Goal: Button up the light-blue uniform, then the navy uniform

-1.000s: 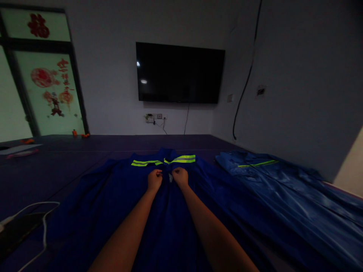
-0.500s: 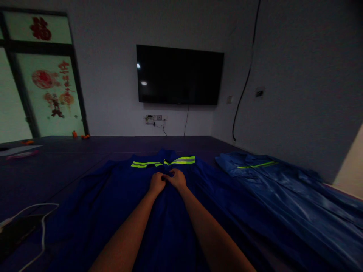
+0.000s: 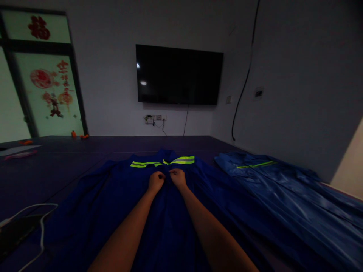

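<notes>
A dark blue work jacket point(image 3: 124, 189) with yellow-green and grey reflective strips across the chest lies spread out before me, its collar at the far end. Both my hands are at its front opening, just below the strips. My left hand point(image 3: 156, 181) has its fingers curled closed on the cloth left of the opening. A small gap away, my right hand point(image 3: 178, 178) pinches at the right side, thumb and forefinger pointing left. It is too dark to make out the exact bit of cloth or any fastener between the fingers.
A second, lighter blue garment point(image 3: 272, 181) with a yellow-green strip lies to the right. At the lower left are a white cable point(image 3: 42, 230) and a dark flat object point(image 3: 19, 232). A television point(image 3: 180, 75) hangs on the far wall, and small orange items point(image 3: 73, 133) lie near the door.
My hands were together at the jacket's opening and have now come slightly apart, the left a little to the left. The jacket lies as before.
</notes>
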The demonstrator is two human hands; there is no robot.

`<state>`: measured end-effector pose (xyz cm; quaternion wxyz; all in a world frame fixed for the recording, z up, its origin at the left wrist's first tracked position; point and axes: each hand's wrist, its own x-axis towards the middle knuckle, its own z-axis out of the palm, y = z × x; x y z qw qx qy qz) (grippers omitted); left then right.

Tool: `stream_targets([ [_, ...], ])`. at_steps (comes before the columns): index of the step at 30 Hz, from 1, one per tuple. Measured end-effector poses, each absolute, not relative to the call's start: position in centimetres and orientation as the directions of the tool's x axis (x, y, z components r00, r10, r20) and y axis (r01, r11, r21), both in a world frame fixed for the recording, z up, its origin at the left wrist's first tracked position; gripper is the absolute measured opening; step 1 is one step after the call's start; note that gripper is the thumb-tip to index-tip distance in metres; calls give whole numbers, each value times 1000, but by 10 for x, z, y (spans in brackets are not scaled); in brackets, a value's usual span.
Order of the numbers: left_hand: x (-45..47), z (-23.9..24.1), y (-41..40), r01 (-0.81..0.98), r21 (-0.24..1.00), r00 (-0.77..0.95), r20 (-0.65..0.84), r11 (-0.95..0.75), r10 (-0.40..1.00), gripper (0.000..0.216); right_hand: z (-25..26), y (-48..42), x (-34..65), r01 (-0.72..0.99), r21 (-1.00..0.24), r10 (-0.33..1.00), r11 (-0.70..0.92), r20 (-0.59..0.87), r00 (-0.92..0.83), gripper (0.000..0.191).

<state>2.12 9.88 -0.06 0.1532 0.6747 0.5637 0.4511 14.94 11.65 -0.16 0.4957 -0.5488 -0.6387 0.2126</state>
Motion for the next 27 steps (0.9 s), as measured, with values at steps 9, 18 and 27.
stream_targets([
  [9, 19, -4, 102, 550, 765, -90, 453, -335, 887, 14, -4, 124, 154, 226, -930, 944, 289, 316, 94, 28],
  [18, 21, -4, 101, 605, 741, -49, 397, -289, 916, 18, -7, 128, 157, 33, -967, 967, 254, 254, 7, 28],
  [27, 21, -1, 100, 649, 705, -39, 405, -285, 914, 16, -8, 128, 150, 217, -928, 951, 303, 310, -2, 24],
])
